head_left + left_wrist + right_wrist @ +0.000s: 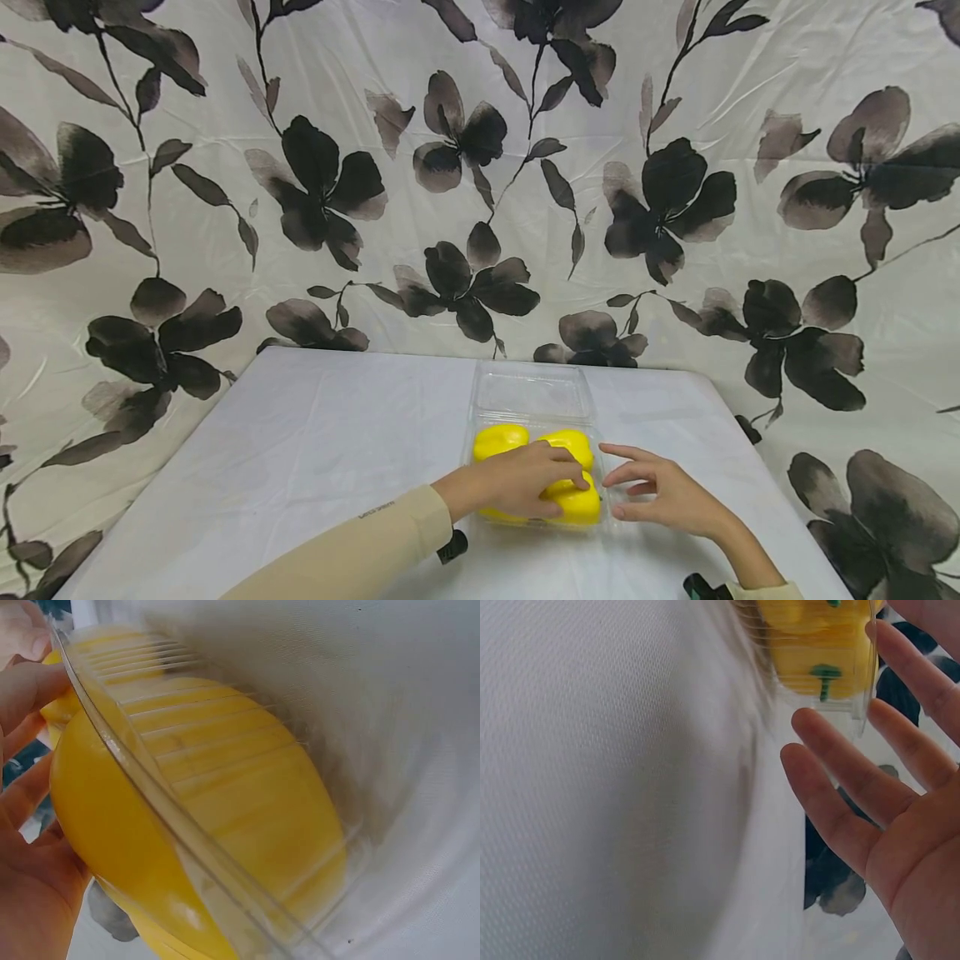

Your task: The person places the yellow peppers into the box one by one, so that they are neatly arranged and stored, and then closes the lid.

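Note:
A clear plastic clamshell box (540, 526) holds several yellow bell peppers, set two by two. My left hand (517, 479) reaches over the box from the left, its thumb and fingers curled round the front right bell pepper (583, 507). Behind it lie the back left pepper (498, 438) and the back right pepper (576, 442). In the left wrist view the front left pepper (240, 772) shows large through the ribbed wall, hiding part of the grip. My right hand (667, 496) is beside the box's right wall, fingers spread and holding nothing; a green stem (825, 679) shows near its fingertips.
The box's hinged lid (532, 392) lies folded back toward the far edge of the white-covered table (337, 433). Behind the table hangs a floral cloth (465, 192). Dark straps (453, 546) sit at both wrists.

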Demonstrator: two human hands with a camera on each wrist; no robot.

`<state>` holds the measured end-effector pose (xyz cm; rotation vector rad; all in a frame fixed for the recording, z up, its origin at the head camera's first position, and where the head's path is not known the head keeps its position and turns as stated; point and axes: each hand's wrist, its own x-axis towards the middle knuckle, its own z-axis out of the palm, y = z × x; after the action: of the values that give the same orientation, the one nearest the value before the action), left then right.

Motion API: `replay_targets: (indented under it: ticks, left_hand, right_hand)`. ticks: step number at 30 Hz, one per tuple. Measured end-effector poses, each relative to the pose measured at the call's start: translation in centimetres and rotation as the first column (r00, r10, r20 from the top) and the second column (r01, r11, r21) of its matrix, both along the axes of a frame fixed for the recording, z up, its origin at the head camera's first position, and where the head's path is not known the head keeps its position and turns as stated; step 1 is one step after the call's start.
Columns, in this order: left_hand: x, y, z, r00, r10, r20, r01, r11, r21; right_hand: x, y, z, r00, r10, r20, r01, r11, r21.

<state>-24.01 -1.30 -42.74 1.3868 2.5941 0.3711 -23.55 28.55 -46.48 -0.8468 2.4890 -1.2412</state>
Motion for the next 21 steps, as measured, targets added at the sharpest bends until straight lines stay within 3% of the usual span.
replay_targets:
  ticks: [12,21]
  left_hand:
    - [0.01,-0.16,-0.1,0.997,0.036,0.071,-0.038,0.999,0.026]
    - [0.03,-0.29,-0.33,0.996,0.04,0.082,-0.045,0.997,0.056]
  right_hand:
    - [-0.32,0.07,-0.34,1.0,-0.013,0.014,0.013,1.0,0.018]
    - [-0.36,0.0,-0.35,1.0,-0.012,0.012,0.012,1.0,0.017]
